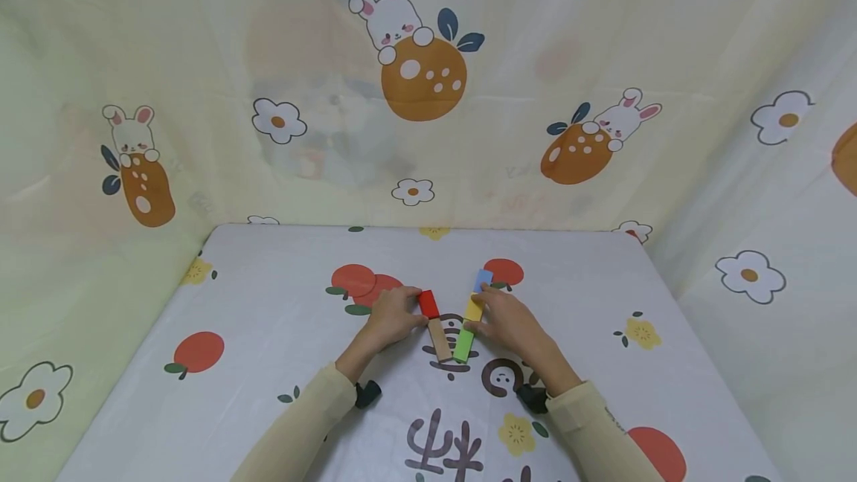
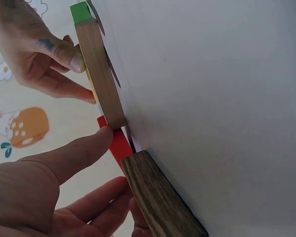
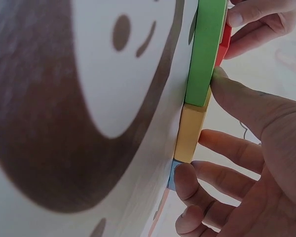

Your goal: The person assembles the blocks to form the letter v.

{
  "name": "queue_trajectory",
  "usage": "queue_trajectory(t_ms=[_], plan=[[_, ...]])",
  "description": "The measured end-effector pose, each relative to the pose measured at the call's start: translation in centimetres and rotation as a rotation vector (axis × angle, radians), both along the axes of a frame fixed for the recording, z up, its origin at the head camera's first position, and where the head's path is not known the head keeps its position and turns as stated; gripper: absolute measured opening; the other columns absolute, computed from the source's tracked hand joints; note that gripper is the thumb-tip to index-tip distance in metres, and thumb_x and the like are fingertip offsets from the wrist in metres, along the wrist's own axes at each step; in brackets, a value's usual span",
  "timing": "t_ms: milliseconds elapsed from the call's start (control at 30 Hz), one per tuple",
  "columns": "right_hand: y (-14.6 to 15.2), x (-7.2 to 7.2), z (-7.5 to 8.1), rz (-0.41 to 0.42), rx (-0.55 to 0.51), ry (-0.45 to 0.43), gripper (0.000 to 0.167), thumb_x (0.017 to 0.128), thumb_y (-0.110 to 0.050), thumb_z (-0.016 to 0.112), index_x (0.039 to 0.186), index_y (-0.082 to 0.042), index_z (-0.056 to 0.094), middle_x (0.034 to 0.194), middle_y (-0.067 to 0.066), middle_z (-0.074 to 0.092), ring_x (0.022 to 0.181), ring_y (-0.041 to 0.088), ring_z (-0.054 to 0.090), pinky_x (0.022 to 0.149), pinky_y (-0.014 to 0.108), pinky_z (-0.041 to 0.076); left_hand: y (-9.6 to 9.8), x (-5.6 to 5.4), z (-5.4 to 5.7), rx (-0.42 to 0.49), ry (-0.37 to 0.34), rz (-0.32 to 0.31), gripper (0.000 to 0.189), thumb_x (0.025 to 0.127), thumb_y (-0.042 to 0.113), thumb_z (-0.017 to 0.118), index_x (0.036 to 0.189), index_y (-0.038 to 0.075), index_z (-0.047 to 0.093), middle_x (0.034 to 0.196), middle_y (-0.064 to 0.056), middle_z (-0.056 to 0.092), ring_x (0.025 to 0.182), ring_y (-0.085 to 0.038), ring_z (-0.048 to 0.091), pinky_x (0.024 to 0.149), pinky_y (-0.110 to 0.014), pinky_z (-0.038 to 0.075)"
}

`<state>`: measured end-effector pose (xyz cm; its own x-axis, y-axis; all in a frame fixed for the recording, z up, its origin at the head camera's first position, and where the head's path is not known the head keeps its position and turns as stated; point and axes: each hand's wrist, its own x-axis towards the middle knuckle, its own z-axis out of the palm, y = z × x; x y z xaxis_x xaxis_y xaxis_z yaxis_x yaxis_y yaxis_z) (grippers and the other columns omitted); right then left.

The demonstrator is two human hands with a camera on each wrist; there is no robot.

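Note:
My left hand (image 1: pixel 391 316) has its thumb at one end of a red block (image 1: pixel 428 303) and its index finger near the other. A plain wooden block (image 1: pixel 440 340) meets the red one at the thumb. In the left wrist view a dark striped wooden block (image 2: pixel 163 195) lies close before the fingers; the hand hides it in the head view. My right hand (image 1: pixel 515 322) touches a row of green (image 1: pixel 463 346), yellow (image 1: pixel 474 309) and blue (image 1: pixel 483 279) blocks. Its thumb is at the green block, with fairly straight fingers along the yellow and blue ones.
The two rows form a V on the white printed tabletop (image 1: pixel 254 303), their near ends close together. A patterned sheet (image 1: pixel 321 169) stands behind the table and at both sides. Printed fruit and flowers on the cloth are flat.

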<state>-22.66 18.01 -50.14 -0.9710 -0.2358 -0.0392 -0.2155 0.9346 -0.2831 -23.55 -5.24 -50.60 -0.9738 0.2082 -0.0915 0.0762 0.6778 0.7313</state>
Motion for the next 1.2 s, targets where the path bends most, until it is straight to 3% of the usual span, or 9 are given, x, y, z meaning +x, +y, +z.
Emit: queue_trajectory(t_ms=[433,1200], plan=[[-0.08,0.12,0.10,-0.005,-0.001,-0.017,0.063,0.088,-0.037,0.086,0.139,-0.004,0.068,0.159,0.021,0.054,0.147,0.041,0.053,0.119,0.055,0.047,-0.08,0.00,-0.02,-0.018,0.039,-0.019,0.054,0.089,0.011,0.081,0.140,0.000,0.067,0.143,-0.018,0.069,0.135,-0.038,0.058,0.112,-0.060,0.050],[-0.18,0.29,0.11,-0.026,-0.016,-0.027,0.064,0.088,-0.037,0.086,0.141,-0.006,0.067,0.161,0.020,0.052,0.149,0.041,0.051,0.119,0.055,0.046,-0.10,0.01,-0.29,-0.042,0.047,-0.025,0.059,0.088,0.017,0.084,0.142,0.003,0.066,0.143,-0.017,0.068,0.135,-0.038,0.056,0.112,-0.061,0.049]])
